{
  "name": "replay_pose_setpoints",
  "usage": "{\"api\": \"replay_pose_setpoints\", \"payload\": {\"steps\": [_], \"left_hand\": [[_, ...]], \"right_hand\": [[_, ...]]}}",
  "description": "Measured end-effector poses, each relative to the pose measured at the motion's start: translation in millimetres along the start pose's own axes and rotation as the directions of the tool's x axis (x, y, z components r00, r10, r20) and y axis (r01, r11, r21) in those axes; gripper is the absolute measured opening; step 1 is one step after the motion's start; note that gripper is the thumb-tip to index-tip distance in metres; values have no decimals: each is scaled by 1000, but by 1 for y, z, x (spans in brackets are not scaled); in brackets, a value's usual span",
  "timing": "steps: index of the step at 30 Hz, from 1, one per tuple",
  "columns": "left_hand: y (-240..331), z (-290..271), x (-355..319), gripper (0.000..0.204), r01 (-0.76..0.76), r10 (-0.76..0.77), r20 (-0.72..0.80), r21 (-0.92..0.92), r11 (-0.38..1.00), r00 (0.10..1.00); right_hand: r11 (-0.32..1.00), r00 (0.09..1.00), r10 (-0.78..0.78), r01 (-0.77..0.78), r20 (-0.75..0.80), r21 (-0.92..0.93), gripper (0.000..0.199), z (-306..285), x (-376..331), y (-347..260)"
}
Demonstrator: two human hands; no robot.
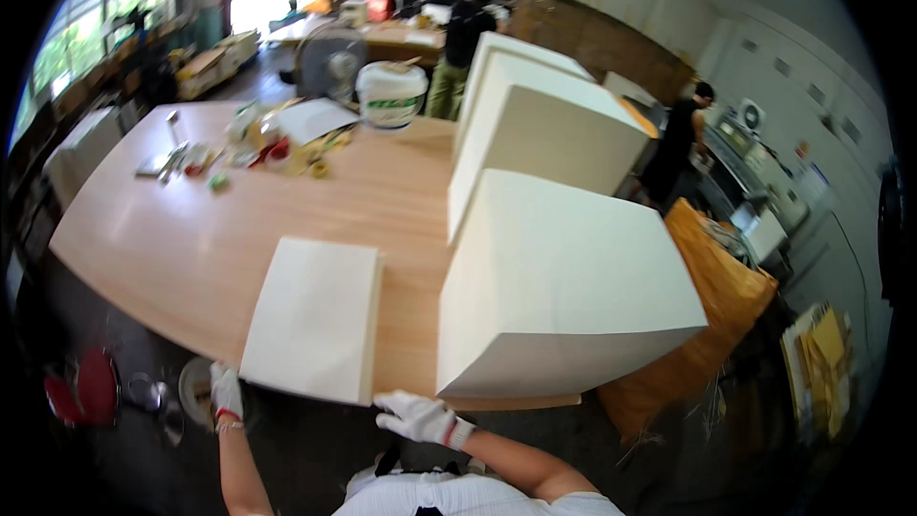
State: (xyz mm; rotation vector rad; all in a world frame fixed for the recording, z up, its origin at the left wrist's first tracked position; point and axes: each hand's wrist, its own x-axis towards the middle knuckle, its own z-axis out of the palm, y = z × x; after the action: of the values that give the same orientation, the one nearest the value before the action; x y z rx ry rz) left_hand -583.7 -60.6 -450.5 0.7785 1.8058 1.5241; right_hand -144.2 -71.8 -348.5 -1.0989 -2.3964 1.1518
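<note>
One low white stack point(313, 315) on table point(143, 220), near edge. Left hand point(225, 390) at near-left corner, fingers' spread, hold unclear; right hand point(416, 418) by near-right corner, fingers half-open, seemingly empty. Tall stacks point(573, 253) already piled, right; low one separate.

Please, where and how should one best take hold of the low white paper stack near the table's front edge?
Probably by the two near corners, from the person's side, with one hand each: the low white paper stack lies flat, its near edge at the table's edge. The left hand is at one corner, the right hand near the other.
</note>
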Motion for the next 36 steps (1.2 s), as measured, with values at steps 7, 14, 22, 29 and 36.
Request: {"api": "replay_pose_setpoints", "payload": {"steps": [7, 14, 22, 29, 36], "left_hand": [[187, 72, -11, 45, -439, 473, 64, -278, 854, 879], [418, 250, -247, 26, -961, 904, 330, -135, -241, -273], [457, 398, -355, 31, -899, 555, 709, -376, -225, -435], [449, 454, -359, 10, -945, 328, 887, -303, -119, -326], [448, 446, -361, 6, -875, 426, 844, -440, 200, -327]], "right_hand": [[921, 870, -246, 348, -427, 177, 25, -222, -222, -119], [814, 19, -405, -447, -914, -371, 16, -313, -292, -20], [305, 389, -667, -635, -635, -709, 21, -339, -304, 1], [553, 273, -656, -461, -704, -694, 6, -376, -269, -39], [521, 195, -756, -399, -625, -755, 10, -379, -261, -39]]}}
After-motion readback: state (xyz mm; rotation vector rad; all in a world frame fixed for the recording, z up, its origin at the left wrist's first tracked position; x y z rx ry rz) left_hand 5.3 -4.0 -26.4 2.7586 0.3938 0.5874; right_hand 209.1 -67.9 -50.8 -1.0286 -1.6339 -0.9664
